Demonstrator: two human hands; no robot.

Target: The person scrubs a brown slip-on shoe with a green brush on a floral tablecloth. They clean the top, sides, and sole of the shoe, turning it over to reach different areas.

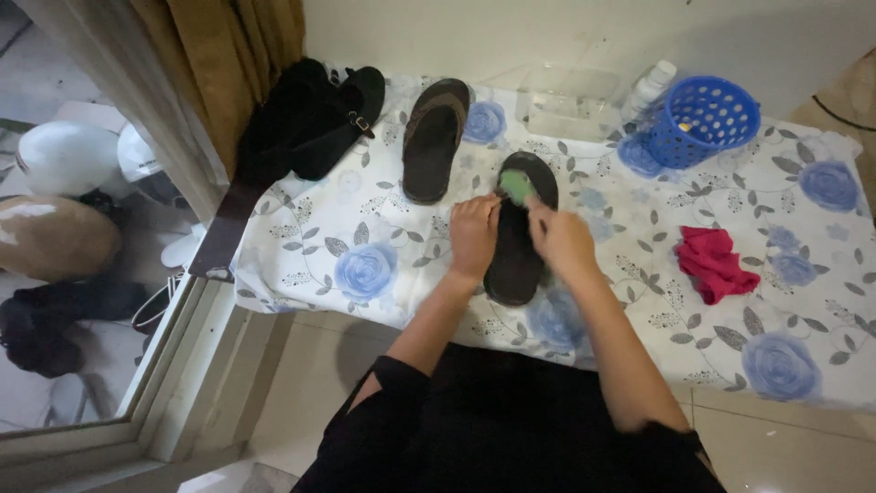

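Two hands on one sandal: my right hand [563, 239] is closed around a small green brush [517, 186], bristles pressed to the toe end, while my left hand [474, 233] lies flat along the near sandal's [518, 256] left edge, pinning it. Its long axis runs straight away from me, heel toward my knees, toe just beyond my right fingers. Counting outward: a second brown sandal [433, 137] up left, well apart; one pair of black shoes [310, 119]; one blue basket [703, 119]; one red cloth [714, 263] on the floral sheet [365, 228].
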